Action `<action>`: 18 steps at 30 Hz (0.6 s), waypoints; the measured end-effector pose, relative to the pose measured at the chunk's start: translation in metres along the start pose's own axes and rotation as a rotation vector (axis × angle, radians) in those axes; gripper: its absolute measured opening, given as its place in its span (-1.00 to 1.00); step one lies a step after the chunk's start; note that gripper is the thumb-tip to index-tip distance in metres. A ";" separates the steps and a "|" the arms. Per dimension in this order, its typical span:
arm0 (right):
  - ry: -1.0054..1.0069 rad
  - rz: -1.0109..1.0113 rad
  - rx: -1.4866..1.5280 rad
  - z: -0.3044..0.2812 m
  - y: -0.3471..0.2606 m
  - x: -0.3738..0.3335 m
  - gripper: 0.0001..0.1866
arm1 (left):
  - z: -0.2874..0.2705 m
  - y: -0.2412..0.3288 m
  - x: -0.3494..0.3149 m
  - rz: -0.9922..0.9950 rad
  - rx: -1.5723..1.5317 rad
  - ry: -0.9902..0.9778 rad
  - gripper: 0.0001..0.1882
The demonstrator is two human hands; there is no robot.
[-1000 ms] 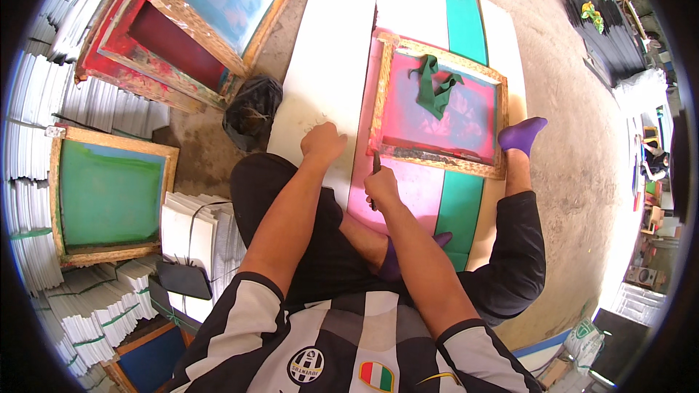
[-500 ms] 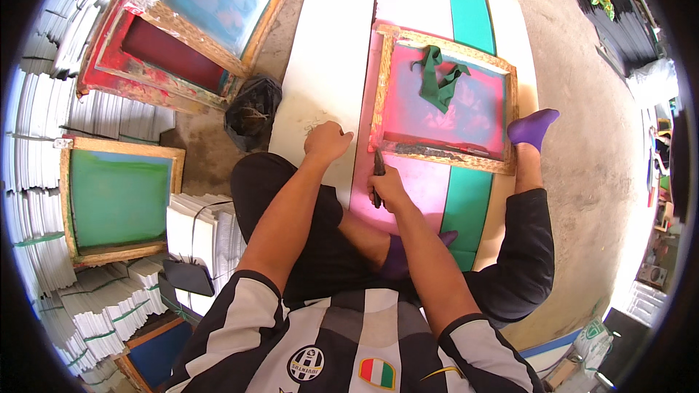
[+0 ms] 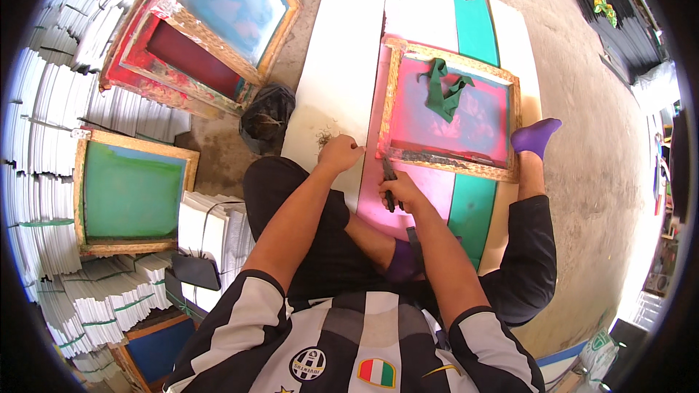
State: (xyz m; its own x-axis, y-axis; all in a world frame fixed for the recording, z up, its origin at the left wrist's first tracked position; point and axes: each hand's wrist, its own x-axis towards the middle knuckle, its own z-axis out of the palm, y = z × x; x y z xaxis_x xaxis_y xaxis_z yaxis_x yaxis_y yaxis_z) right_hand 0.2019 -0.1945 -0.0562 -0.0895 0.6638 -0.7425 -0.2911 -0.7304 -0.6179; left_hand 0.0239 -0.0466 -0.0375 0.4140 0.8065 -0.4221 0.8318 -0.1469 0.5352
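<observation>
My right hand (image 3: 405,193) is wrapped round a pair of dark pliers (image 3: 391,180), whose jaws point away from me at the near left corner of a wooden screen frame (image 3: 451,164). The frame's pink mesh (image 3: 477,113) is stained red round the edges, and a dark green strip of cloth (image 3: 444,94) lies folded over it. Left of that corner, my left hand (image 3: 341,155) is closed, thumb against fingers, above a white board. Whatever its fingers hold, if anything, is too small to make out. A little pile of thin bits (image 3: 325,138) lies just beyond it.
Pink and green panels (image 3: 473,211) lie under the frame. A black bag (image 3: 267,118) stands left of the white board (image 3: 338,51). More framed screens (image 3: 133,193) and strapped paper stacks (image 3: 44,175) fill the left side. My foot in a purple sock (image 3: 536,136) rests beside the frame's right edge.
The whole view has shifted slightly, so things sit farther right. My left hand has come a little closer to the frame's corner. The pliers have turned slightly in my right hand.
</observation>
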 end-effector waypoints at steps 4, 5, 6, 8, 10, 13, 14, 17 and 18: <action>0.057 -0.039 -0.227 0.001 -0.015 -0.016 -0.81 | 0.004 0.008 -0.005 0.087 0.037 -0.036 -0.61; 0.086 -0.035 -0.283 0.004 -0.018 -0.018 -0.79 | 0.005 0.009 -0.006 0.115 0.056 -0.041 -0.64; 0.114 -0.030 -0.339 0.006 -0.021 -0.019 -0.78 | 0.006 0.010 -0.006 0.149 0.053 -0.041 -0.67; 0.117 -0.017 -0.336 0.008 -0.024 -0.021 -0.77 | 0.008 0.013 -0.009 0.217 0.047 -0.039 -0.73; 0.119 -0.009 -0.336 0.008 -0.024 -0.021 -0.76 | 0.011 0.016 -0.014 0.296 0.064 -0.013 -0.78; 0.127 -0.007 -0.352 0.003 -0.019 -0.016 -0.71 | 0.010 0.028 -0.021 0.389 0.064 0.048 -0.84; 0.132 -0.009 -0.370 0.004 -0.019 -0.016 -0.70 | 0.010 0.031 -0.023 0.415 0.060 0.074 -0.85; 0.081 0.034 -0.315 0.003 -0.023 -0.023 -0.66 | 0.021 0.029 -0.019 0.504 0.169 0.152 -0.87; 0.053 0.056 -0.278 0.002 -0.025 -0.026 -0.65 | 0.025 0.028 -0.017 0.544 0.227 0.168 -0.88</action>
State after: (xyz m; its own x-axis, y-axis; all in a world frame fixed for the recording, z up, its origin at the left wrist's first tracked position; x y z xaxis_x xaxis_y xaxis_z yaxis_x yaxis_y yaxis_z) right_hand 0.2093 -0.1933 -0.0211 -0.0463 0.6170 -0.7856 -0.0141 -0.7868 -0.6170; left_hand 0.0496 -0.0785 -0.0334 0.7530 0.6580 -0.0006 0.5829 -0.6667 0.4645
